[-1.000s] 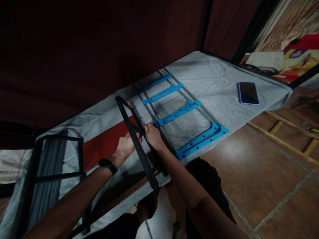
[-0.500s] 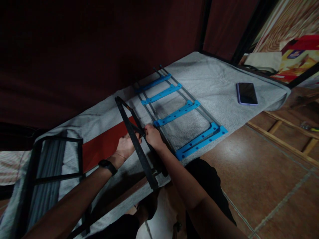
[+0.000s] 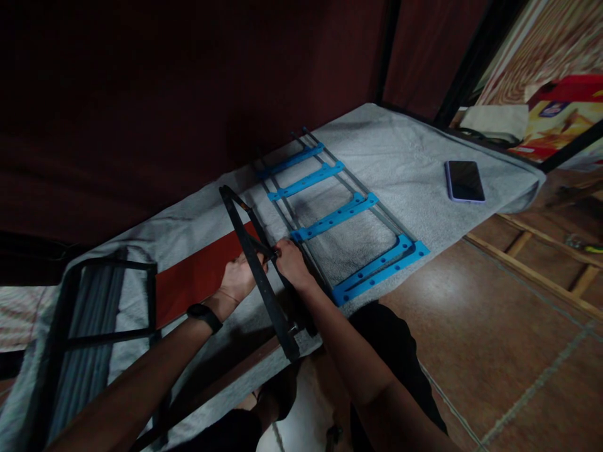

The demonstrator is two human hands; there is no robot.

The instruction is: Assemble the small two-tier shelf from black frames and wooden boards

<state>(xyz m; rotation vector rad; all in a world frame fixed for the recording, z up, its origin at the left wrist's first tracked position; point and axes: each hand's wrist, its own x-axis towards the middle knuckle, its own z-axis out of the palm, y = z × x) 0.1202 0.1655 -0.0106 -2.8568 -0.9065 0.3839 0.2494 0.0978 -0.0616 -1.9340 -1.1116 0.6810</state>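
A black metal frame (image 3: 267, 295) stands tilted on the grey cloth, its long bar slanting between my two hands. My left hand (image 3: 239, 276) is closed on the frame from the left, its fingertips partly hidden behind the bar. On the other side, the fingers of my right hand (image 3: 291, 263) are pinched together at the frame's crosspiece. A small metallic glint shows by those fingertips, but what they hold is too small to name. Just right of the frame lies a rack of grey rods with blue perforated brackets (image 3: 353, 216). Under the left hand's side is a flat orange-red panel (image 3: 198, 267).
Grey tubes (image 3: 89, 333) and another black frame (image 3: 110, 336) lie at the left. A phone (image 3: 465, 181) rests on the grey cloth (image 3: 405, 150) at the right. A wooden ladder-like frame (image 3: 541, 270) is on the tiled floor. A dark red panel (image 3: 188, 94) rises behind.
The view has shifted very slightly. My right fingers have turned a little at the crosspiece, where a metallic glint now shows. My left hand and the frame stay in place.
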